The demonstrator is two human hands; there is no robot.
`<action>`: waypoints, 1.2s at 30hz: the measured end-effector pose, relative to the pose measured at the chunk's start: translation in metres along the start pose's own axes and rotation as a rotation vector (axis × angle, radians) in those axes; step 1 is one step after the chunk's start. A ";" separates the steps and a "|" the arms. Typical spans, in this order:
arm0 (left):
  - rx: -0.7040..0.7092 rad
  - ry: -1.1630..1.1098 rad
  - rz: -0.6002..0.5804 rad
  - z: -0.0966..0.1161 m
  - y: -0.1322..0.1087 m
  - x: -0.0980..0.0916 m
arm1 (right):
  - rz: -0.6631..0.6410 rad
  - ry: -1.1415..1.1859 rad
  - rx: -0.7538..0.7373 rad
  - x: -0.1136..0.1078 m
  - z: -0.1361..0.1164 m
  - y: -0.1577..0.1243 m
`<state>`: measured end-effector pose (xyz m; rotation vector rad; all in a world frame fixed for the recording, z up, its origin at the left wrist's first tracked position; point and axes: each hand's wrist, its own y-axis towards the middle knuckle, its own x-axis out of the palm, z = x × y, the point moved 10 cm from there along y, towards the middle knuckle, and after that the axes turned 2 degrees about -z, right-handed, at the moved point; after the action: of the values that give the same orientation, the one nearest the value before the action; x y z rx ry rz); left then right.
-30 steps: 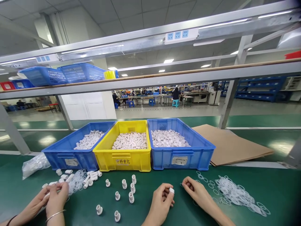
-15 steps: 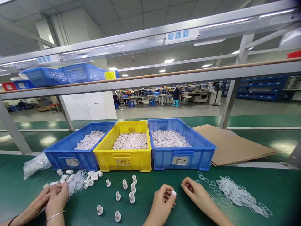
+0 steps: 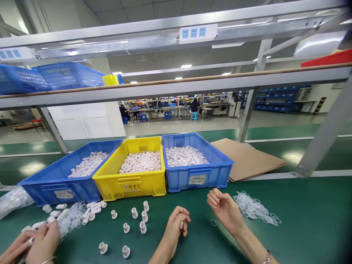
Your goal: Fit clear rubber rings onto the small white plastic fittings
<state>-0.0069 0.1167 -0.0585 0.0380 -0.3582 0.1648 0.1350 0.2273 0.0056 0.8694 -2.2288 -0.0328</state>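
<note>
Left of the yellow bin [image 3: 132,183], a co-worker's hands [image 3: 33,244] work. Below its right corner, the left hand [image 3: 176,225] pinches a small white plastic fitting [image 3: 181,223], light, stiff, best gripped by its barrel. The right hand [image 3: 224,207] curls around a thin, floppy clear ring [image 3: 217,197].

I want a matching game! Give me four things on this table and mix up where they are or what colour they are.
Things:
1. middle bin
2. cardboard sheet
3. pile of clear rings
4. left hand

Clues:
A. beside the right hand
B. yellow
C. closed on a small white part
D. flat, right of the blue bin

Pairs: 1-B, 2-D, 3-A, 4-C
</note>
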 end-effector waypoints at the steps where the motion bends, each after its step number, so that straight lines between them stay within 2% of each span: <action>1: -0.014 0.023 -0.018 0.000 -0.001 0.002 | 0.000 0.018 0.003 0.002 -0.001 -0.001; 9: -0.039 0.086 -0.089 -0.003 -0.006 0.014 | -0.043 0.077 0.029 0.018 -0.002 -0.009; 15: -0.043 0.110 -0.112 -0.002 -0.010 0.019 | -0.140 0.133 0.060 0.032 0.005 -0.015; 24: -0.050 0.174 -0.153 -0.002 -0.014 0.027 | -0.191 0.004 0.063 0.037 0.012 -0.015; 33: -0.034 0.200 -0.184 -0.005 -0.013 0.028 | -0.315 -0.566 0.153 0.049 0.043 -0.028; 36: -0.035 0.202 -0.181 -0.009 -0.012 0.027 | -0.342 -0.667 0.164 0.052 0.048 -0.031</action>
<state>0.0228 0.1096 -0.0574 0.0192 -0.1545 -0.0170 0.0955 0.1617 -0.0055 1.4915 -2.6785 -0.3509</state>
